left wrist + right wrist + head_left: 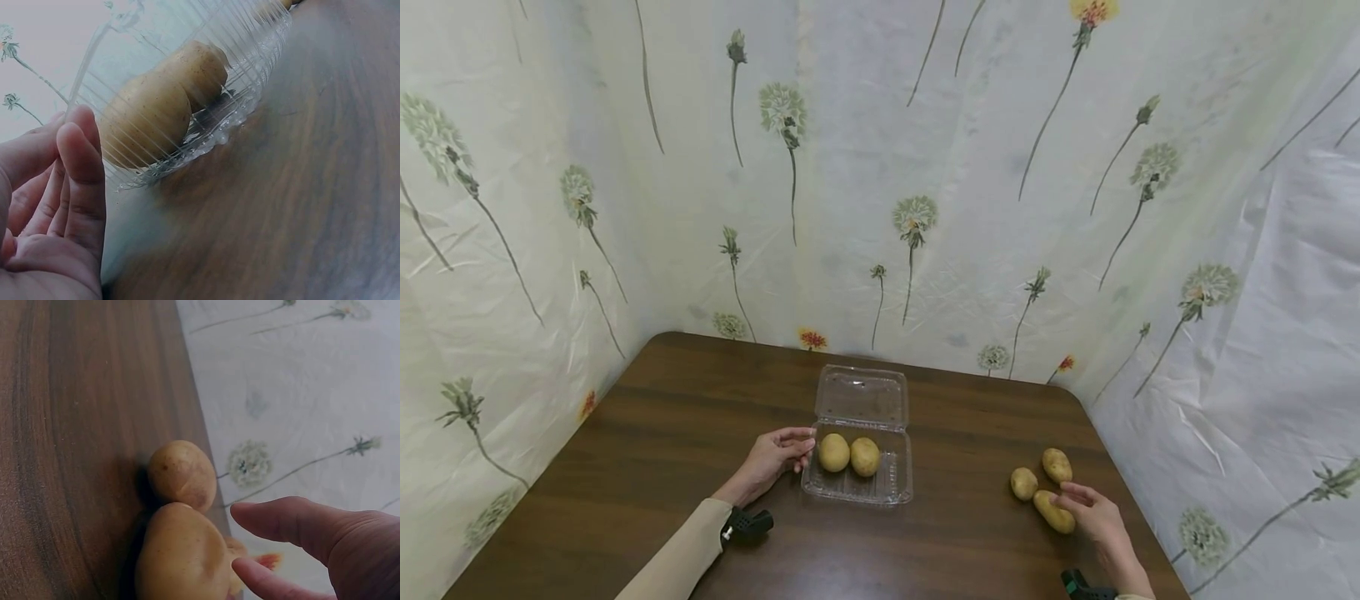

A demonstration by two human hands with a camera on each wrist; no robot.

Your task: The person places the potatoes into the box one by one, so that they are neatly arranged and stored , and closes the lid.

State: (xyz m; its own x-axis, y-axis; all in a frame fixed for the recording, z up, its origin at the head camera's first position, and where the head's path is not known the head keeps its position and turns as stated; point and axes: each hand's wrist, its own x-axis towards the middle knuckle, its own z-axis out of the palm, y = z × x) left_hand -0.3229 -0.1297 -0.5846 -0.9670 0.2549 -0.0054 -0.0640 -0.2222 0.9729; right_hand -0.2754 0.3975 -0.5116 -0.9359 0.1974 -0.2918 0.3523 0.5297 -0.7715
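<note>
A clear plastic clamshell container point(895, 479) lies on the table with its lid point(861, 396) folded back. Two potatoes, one left point(833, 452) and one right point(865, 457), sit side by side in its base. My left hand point(766, 461) pinches the container's left rim between thumb and fingers, seen closely in the left wrist view. Toward the table's right side lie three loose potatoes: one round point(1023, 483), one at the back point(1057, 465), and a longer one point(1055, 512) nearest me. Just beside the longer potato my right hand point(1097, 521) hovers, thumb and fingers apart, gripping nothing.
The dark brown wooden table point(962, 533) has rounded far corners. A pale curtain point(850, 208) with a dandelion print hangs along the back and both sides. Black camera mounts sit on the left wrist point(748, 523) and right wrist point(1082, 586).
</note>
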